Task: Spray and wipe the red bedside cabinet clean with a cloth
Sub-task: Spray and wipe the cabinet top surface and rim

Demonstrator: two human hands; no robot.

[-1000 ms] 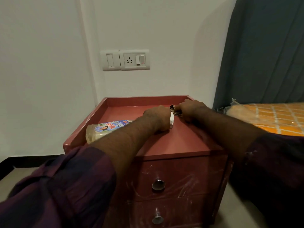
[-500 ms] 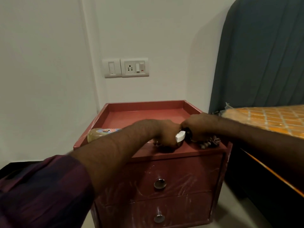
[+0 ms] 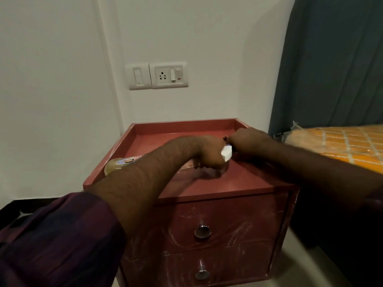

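Cabinet [image 3: 217, 183], red, with two drawers and round metal knobs [image 3: 202, 231], stands against the white wall. Its top has a raised rim at the back and sides. Mattress [image 3: 339, 146], orange, quilted and plastic-wrapped, lies just beside the cabinet's right edge. Left hand [image 3: 209, 154] is closed round the white spray head [image 3: 226, 153] of the spray bottle [image 3: 118, 165], which lies on its side with its base at the top's left rim. The bottle label is coloured, but its writing is too blurred to read. Right hand [image 3: 247, 139], near the top's back right corner, is clenched on the dark cloth [image 3: 225, 138], of which only a scrap shows. Socket plate [image 3: 168, 75] on the wall bears no legible marking.
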